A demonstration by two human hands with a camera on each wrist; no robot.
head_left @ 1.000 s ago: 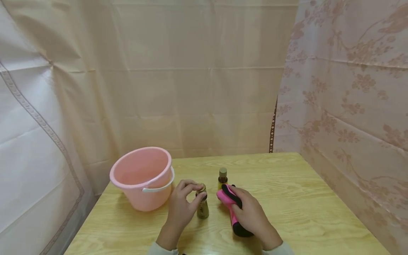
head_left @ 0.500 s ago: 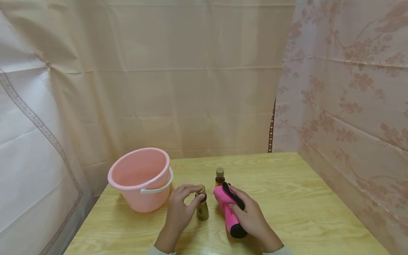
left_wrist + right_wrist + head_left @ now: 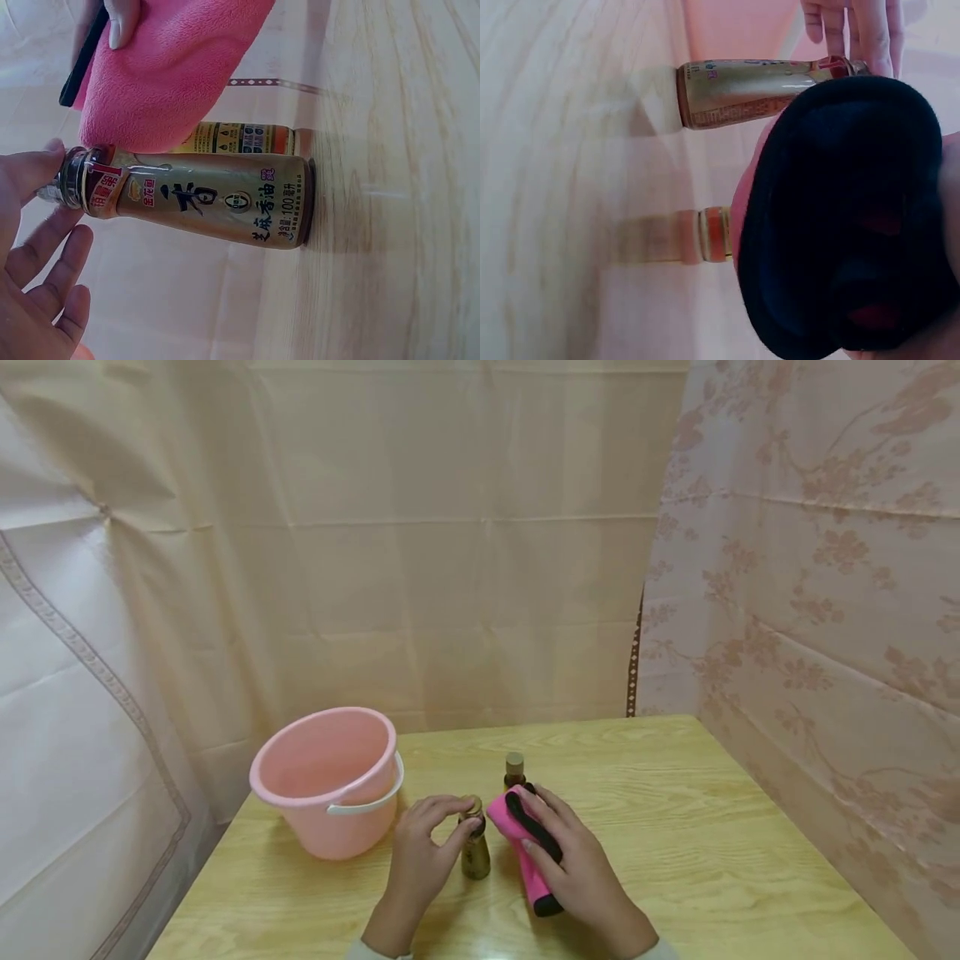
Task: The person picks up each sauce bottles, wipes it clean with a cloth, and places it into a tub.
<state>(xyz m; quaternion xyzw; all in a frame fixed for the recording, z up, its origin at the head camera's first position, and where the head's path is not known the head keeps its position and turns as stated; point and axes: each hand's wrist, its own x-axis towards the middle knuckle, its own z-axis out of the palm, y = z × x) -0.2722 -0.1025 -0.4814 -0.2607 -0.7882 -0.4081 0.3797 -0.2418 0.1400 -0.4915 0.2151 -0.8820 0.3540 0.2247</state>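
At the table's middle, my left hand (image 3: 423, 852) pinches the neck and cap of a small sesame oil bottle (image 3: 476, 860), which stands upright on the wood. Its gold label (image 3: 217, 199) faces the left wrist camera. My right hand (image 3: 581, 868) grips a pink fluffy cloth (image 3: 516, 827) with black edging, held close beside that bottle's upper part. The black side of the cloth (image 3: 840, 187) fills much of the right wrist view. Just behind stands a second bottle (image 3: 514, 767) with a gold cap, its lower part hidden by the cloth.
A pink bucket (image 3: 341, 827) with a white handle (image 3: 367, 806) stands left of my left hand. The wooden table (image 3: 712, 860) extends to the right. Beige curtains (image 3: 450, 552) hang behind it, and a floral one (image 3: 832, 610) lines the right side.
My right hand has brought the pink cloth leftward, nearer the sesame oil bottle, and turned it slightly. The left hand keeps its pinch at the bottle's top. The view has shifted a little.
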